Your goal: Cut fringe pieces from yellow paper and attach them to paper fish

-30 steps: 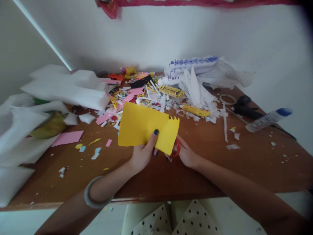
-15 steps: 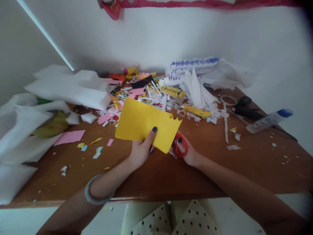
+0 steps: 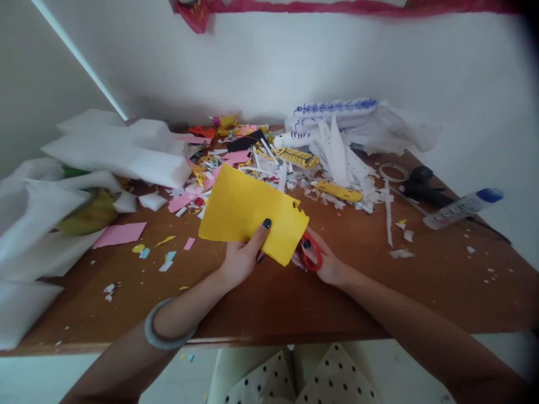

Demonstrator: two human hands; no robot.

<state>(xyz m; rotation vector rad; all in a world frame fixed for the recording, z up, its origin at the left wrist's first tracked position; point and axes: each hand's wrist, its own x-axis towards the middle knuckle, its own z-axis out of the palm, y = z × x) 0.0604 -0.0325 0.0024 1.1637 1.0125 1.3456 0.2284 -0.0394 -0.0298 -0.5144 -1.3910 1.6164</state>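
Holding yellow paper [image 3: 244,210] in the left grip [image 3: 240,264], in the head view, with thumb [image 3: 257,238] across the top and pinched narrow on the near edge. Holding it tilted above the middle of the surface [image 3: 261,314], far left end toward the scraps [image 3: 197,188]. Showing small ragged notches near the paper's far right corner. Curling the right grip [image 3: 330,266] round the red handles of the scissors [image 3: 318,261], just beside the paper's right end; cannot tell how the blades stand, being out of sight. Wearing a pale bangle [image 3: 152,328] on the left forearm. Seeing white foam [image 3: 126,154] at far left, pink paper [image 3: 119,234] near it, and small bits strewn to the right of that. Seeing a black piece [image 3: 246,141] among the scraps, then a striped yellow piece [image 3: 296,157] and a spotted yellow piece [image 3: 339,191] farther right. Finding at right a white ring [image 3: 393,179], a black tool [image 3: 425,192] just beside it, and a clear bottle [image 3: 457,210] with a blue end lying across the tool's cord.
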